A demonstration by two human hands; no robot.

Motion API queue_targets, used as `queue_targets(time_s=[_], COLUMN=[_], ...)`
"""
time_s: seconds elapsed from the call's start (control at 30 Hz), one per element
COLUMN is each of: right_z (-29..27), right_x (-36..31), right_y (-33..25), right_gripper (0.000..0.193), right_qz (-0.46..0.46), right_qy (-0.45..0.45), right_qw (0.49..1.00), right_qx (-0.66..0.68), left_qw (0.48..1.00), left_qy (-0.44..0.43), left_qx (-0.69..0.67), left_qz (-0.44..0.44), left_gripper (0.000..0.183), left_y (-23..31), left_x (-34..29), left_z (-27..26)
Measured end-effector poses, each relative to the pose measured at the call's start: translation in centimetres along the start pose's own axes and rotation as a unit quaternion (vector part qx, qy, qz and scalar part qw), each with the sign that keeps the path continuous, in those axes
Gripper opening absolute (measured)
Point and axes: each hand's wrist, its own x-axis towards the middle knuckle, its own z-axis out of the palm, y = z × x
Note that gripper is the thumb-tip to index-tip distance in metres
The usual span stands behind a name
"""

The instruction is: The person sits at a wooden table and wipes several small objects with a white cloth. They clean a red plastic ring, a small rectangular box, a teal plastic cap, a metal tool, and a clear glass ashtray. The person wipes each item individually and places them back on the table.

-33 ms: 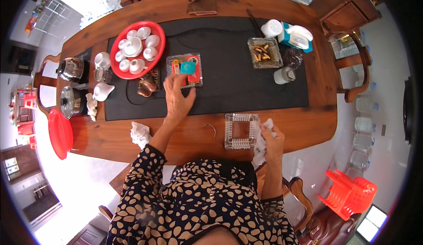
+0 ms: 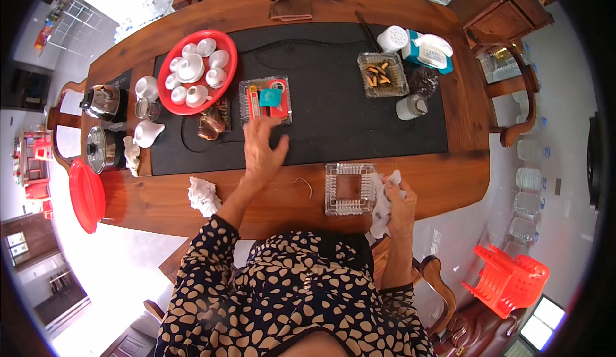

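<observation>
Clasping a crumpled white tissue [image 2: 381, 214], the right hand [image 2: 402, 208], in the head view, sits just right of the square glass ashtray [image 2: 350, 209] at lower centre, far nearer than the left hand [image 2: 262, 158]. That grip looks slack and empty, fingertips at the lower edge of the filled glass dish [image 2: 244, 98]. The ashtray shows no clear long axis; the tissue's runs roughly up-down.

From our left hand [image 2: 263, 153], we have an open lane at one o'clock over the black table inlay [image 2: 327, 119], between the packet-filled glass ashtray [image 2: 244, 94], which blocks twelve o'clock, and the cigarette-butt ashtray [image 2: 383, 92] at two. The red teacup tray [image 2: 231, 68] bars eleven; toward four, we meet another square glass ashtray [image 2: 330, 190] beside our right hand [image 2: 401, 203].
</observation>
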Motion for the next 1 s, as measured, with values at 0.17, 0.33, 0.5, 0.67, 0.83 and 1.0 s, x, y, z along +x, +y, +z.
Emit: queue_targets(time_s=[0.17,0.33,0.5,0.67,0.83,1.0], right_z=[-2.1,-4.6,-4.7,-3.3,1.5,4.8], right_x=[-0.7,-0.6,-0.7,-0.1,-1.0,-2.9], right_y=[-1.4,1.4,0.6,0.1,-4.4,-6.3], right_gripper=[0.024,0.024,0.022,0.021,0.025,0.022], right_qz=[-0.012,-0.008,0.015,-0.02,-0.084,-0.08], right_qy=[0.016,0.013,-0.035,-0.087,-0.242,-0.405], right_qw=[0.995,0.999,0.999,0.996,0.966,0.907], right_qx=[0.102,0.046,0.002,-0.001,-0.021,-0.087], left_qw=[0.983,0.985,0.985,0.788,0.692,0.716], left_qy=[-0.165,-0.166,-0.167,-0.112,-0.081,-0.103], left_qx=[-0.075,0.041,0.016,-0.375,-0.546,-0.574], left_qz=[-0.035,-0.015,-0.029,-0.475,-0.466,-0.385], left_gripper=[0.031,0.027,0.017,0.008,0.006,0.009], left_y=[3.7,3.2,0.8,4.6,11.7,14.7], left_x=[-6.8,-9.0,-10.7,-10.9,-9.8,-10.0], left_z=[1.5,1.5,2.2,0.8,-0.1,-1.3])
